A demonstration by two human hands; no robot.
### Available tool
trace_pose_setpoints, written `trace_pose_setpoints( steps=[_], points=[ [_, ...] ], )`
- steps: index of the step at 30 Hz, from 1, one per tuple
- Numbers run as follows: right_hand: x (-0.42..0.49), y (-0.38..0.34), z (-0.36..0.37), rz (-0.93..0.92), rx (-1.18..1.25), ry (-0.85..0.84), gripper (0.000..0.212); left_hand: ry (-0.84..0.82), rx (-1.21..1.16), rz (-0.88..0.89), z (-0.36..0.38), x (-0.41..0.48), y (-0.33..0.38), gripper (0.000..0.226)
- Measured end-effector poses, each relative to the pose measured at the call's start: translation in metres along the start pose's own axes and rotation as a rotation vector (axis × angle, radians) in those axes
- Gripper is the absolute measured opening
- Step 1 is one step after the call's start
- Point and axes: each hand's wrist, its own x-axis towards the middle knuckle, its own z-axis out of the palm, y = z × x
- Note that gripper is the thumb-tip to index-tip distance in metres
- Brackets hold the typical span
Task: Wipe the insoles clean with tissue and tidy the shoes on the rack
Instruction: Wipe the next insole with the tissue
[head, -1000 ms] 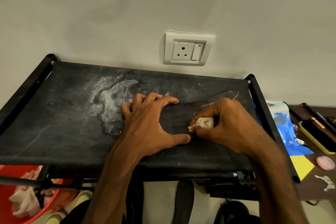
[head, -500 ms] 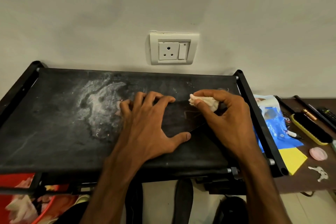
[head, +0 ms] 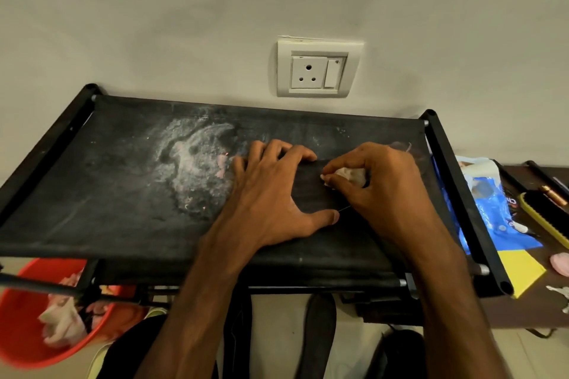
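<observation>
r1: tissue is sliding back toward the person. half a second ago it was sitting at the insole's far edge; now it is lying mid-width, below the wall socket and slightly right of it.
r2: fingers?
r1: right hand is pinching the wad between curled fingertips and thumb and pressing it down. left hand, below the socket and slightly left, is lying spread wide, pinning the insole onto the rack.
r2: where is the insole lying?
r1: flat on the top shelf, straight below the socket, toe end reaching right. dark on dark, so its edges are proving hard to trace.
r2: meaning for the task?
r1: judging that a back-and-forth wiping stroke is running, with this insole partway cleaned. white dusty patch, below-left of the socket, is lying outside the stroke. shoes are waiting far below the socket, under the shelf, so tidying is not yet begun.
</observation>
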Motion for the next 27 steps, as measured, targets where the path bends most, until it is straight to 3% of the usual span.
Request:
trace_pose_setpoints(
  steps=[6,9,13,18,23,27],
  points=[
    [-0.003,0.002,-0.019,0.131,-0.043,-0.278,0.011,-0.010,-0.030,-0.012,0.000,0.002,0.000,0.088],
    [-0.005,-0.001,-0.026,0.131,-0.043,-0.324,0.013,-0.020,-0.027,-0.017,0.000,0.002,0.000,0.088],
    [-0.003,-0.005,-0.021,0.151,-0.071,-0.220,0.015,-0.023,-0.042,-0.022,0.000,0.003,0.001,0.086],
    [-0.005,-0.006,-0.023,0.167,-0.191,-0.234,0.020,-0.029,-0.061,-0.025,0.001,0.004,-0.001,0.087],
    [-0.002,-0.008,-0.005,0.193,-0.215,-0.066,0.014,-0.039,-0.056,-0.025,0.001,0.004,0.001,0.089],
    [0.001,-0.014,0.012,0.233,-0.036,0.151,0.011,-0.034,-0.052,-0.021,0.001,0.003,0.002,0.089]
  ],
)
